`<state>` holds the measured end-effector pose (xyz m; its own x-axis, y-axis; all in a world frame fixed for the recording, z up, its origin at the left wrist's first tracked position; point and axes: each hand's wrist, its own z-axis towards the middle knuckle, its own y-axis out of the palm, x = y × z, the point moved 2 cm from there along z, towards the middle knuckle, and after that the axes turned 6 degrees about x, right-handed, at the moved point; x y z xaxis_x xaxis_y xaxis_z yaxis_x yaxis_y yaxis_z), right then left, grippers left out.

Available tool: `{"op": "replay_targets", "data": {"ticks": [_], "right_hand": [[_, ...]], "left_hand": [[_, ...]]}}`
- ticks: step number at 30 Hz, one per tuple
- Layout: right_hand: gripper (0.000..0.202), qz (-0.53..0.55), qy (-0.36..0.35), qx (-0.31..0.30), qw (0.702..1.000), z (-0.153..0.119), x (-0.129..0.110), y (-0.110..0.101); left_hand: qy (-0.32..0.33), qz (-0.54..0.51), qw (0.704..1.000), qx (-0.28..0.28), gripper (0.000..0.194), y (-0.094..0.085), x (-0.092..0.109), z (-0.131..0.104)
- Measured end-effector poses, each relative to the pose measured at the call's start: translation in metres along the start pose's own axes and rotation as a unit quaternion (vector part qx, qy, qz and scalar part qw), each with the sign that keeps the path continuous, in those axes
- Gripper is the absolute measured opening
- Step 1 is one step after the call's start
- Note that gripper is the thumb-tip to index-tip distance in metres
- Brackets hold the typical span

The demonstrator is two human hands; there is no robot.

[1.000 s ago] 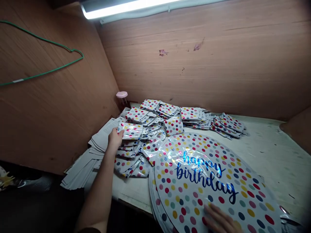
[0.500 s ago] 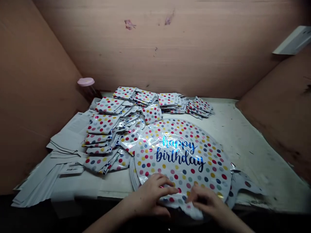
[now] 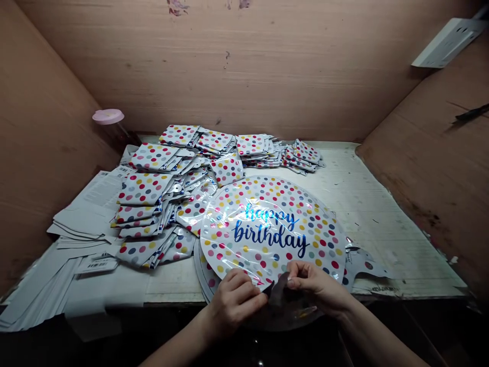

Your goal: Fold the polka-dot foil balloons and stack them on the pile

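Fingers of left hand (image 3: 233, 300) & right hand (image 3: 315, 285) pinch near edge of foil balloon (image 3: 267, 229), folding it up.

Two hands, left (image 3: 233, 300) and right (image 3: 319, 288), both pinching one round balloon (image 3: 267, 229); beyond them, many folded balloons (image 3: 179, 178), uncountable; one pink lid (image 3: 108, 116).

Folded dotted packs (image 3: 153, 204) lie in heaps on the left and back of the table (image 3: 382, 214). Grey paper sheets (image 3: 76, 229) spread at the left edge, one with a barcode label (image 3: 97, 265). A pink lid (image 3: 108, 116) stands in the back left corner. A white socket (image 3: 449, 43) hangs on the right wall.
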<state>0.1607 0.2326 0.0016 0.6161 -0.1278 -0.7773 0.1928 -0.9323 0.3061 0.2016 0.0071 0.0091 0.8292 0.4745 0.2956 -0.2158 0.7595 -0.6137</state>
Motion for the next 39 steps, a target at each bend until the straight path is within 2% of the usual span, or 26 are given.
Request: {"op": "replay_targets", "data": {"ticks": [5, 7, 9, 12, 14, 16, 20, 22, 24, 26, 27, 28, 31, 34, 37, 39], "right_hand": [[0.041, -0.058, -0.085, 0.068, 0.992, 0.012, -0.043, 0.0], [0.042, -0.094, -0.114, 0.063, 0.987, 0.014, -0.057, 0.009], [0.04, -0.128, -0.135, 0.046, 0.981, 0.011, -0.062, 0.02], [0.03, -0.215, -0.172, 0.02, 0.961, 0.003, -0.059, 0.032], [0.027, -0.288, -0.193, 0.019, 0.938, -0.002, -0.053, 0.035], [0.025, -0.326, -0.197, 0.027, 0.924, -0.006, -0.046, 0.036], [0.021, -0.336, -0.184, 0.026, 0.923, -0.006, -0.036, 0.036], [0.016, -0.369, -0.212, 0.023, 0.905, -0.001, -0.04, 0.035], [0.014, -0.431, -0.267, 0.06, 0.86, 0.011, -0.057, 0.029], [0.015, -0.515, -0.303, 0.142, 0.789, 0.035, -0.086, 0.018], [0.017, -0.567, -0.287, 0.194, 0.747, 0.051, -0.102, 0.01], [0.017, -0.585, -0.273, 0.22, 0.731, 0.069, -0.119, 0.002], [0.016, -0.62, -0.226, 0.251, 0.708, 0.125, -0.163, -0.017], [0.017, -0.644, -0.19, 0.248, 0.699, 0.165, -0.186, -0.03], [0.03, -0.655, -0.183, 0.207, 0.704, 0.181, -0.189, -0.036], [0.026, -0.653, -0.199, 0.184, 0.707, 0.181, -0.185, -0.037]], "left_hand": [[0.019, 0.02, 0.999, -0.026, 0.021, -0.006, 0.002, -0.003], [0.021, 0.031, 0.999, -0.017, 0.024, -0.001, 0.002, -0.003], [-0.008, 0.053, 0.998, 0.022, 0.032, 0.007, 0.0, -0.003], [-0.08, 0.104, 0.987, 0.091, 0.037, 0.017, -0.003, -0.003], [-0.101, 0.126, 0.98, 0.114, 0.027, 0.02, -0.004, -0.004], [-0.084, 0.123, 0.982, 0.119, 0.016, 0.019, -0.003, -0.003], [-0.02, 0.081, 0.993, 0.079, 0.019, 0.015, -0.001, 0.001], [-0.003, 0.06, 0.996, 0.065, 0.02, 0.013, 0.0, 0.001], [0.01, 0.067, 0.995, 0.073, 0.024, 0.014, 0.002, -0.002], [0.028, 0.089, 0.993, 0.069, 0.028, 0.019, 0.005, -0.009], [0.037, 0.094, 0.993, 0.059, 0.027, 0.022, 0.007, -0.013], [0.042, 0.097, 0.993, 0.045, 0.024, 0.026, 0.009, -0.017], [0.018, 0.117, 0.993, 0.029, 0.019, 0.036, 0.013, -0.03], [0.009, 0.14, 0.99, 0.031, 0.022, 0.029, 0.018, -0.038], [0.054, 0.133, 0.986, 0.082, 0.032, -0.004, 0.018, -0.034], [0.029, 0.103, 0.984, 0.14, 0.036, -0.035, 0.009, -0.019]]}}
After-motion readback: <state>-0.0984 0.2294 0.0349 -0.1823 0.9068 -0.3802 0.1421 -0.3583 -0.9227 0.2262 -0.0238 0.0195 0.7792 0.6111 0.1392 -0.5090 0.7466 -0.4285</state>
